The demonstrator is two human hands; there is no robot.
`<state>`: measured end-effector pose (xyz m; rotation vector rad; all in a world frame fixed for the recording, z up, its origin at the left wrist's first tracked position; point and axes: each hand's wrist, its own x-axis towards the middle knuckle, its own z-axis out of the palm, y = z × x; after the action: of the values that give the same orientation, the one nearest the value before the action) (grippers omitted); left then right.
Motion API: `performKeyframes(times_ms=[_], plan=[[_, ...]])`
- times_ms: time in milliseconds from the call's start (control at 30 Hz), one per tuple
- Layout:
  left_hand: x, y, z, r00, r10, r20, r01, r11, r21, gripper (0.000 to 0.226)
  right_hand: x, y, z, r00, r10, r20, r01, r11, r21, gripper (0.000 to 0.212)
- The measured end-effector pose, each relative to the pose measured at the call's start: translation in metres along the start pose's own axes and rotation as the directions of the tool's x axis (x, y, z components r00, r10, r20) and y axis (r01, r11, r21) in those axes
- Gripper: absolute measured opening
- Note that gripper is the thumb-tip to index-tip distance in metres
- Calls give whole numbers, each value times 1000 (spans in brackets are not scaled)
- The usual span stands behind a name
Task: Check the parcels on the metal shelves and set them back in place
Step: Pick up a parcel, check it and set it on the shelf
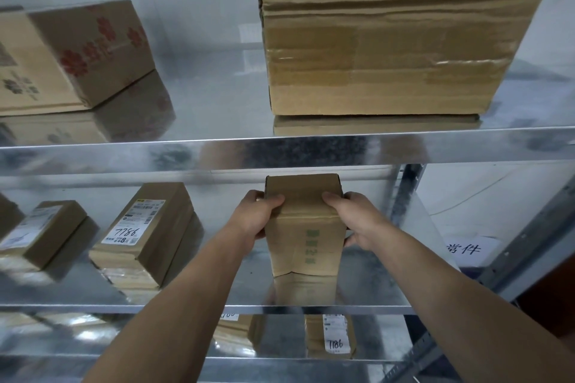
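- The red-printed box (93,50) on the top shelf (217,121) is cut off at the left edge, and its markings are blurred.
- A small box (43,230) at the far left of the middle shelf (373,289) is partly out of view; its label is too smeared to read.
- On the bottom shelf (280,359), 1 box (331,336) shows only its upper part, with a handwritten number on a white label; a second one beside it is mostly hidden behind the shelf edge.
- A paper sign (466,249) to the right carries handwriting, cut off on its left.
- The green print down the narrow box (303,227) is too blurred to read.
- The narrow box is plain brown cardboard, stood on end on the middle shelf, right of a labelled box (146,227) marked 7786. Its lower edge meets its own reflection in the metal, below the big taped box (389,47) on the top shelf.
- The left hand (255,218) grips the narrow box's left side, thumb laid across the front near the top; its fingers go round behind, out of sight.
- The right hand (357,221) grips the right side the same way, thumb on the front, fingers curled round the edge.
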<state>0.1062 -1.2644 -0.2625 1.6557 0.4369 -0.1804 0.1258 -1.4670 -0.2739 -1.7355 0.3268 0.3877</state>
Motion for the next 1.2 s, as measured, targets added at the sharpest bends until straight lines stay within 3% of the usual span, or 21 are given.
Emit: performKeyframes(times_ms=[333, 633, 767, 867, 1033, 1200], plan=[[4, 0, 3, 999, 12, -38, -9, 998, 57, 32, -3, -3, 1, 1000, -12, -11, 11, 999, -48, 46], [-4, -3, 1, 999, 43, -22, -42, 999, 26, 33, -10, -4, -1, 994, -105, -15, 102, 986, -134, 39], [-7, -4, -1, 998, 61, -8, -61, 998, -7, 31, -20, -6, -5, 995, -101, 3, 101, 986, -134, 54], [-10, -2, -1, 998, 61, 3, -60, 996, -66, 31, -20, -8, -9, 997, -78, -5, 78, 995, -69, 49], [-15, -2, 2, 999, 26, 30, -19, 976, -218, 40, -15, -2, -11, 999, -46, -19, 47, 994, 95, 83], [-16, -13, 3, 999, -24, 49, 37, 961, -273, 54, -23, -3, -8, 999, -28, 16, 24, 981, 193, 59]])
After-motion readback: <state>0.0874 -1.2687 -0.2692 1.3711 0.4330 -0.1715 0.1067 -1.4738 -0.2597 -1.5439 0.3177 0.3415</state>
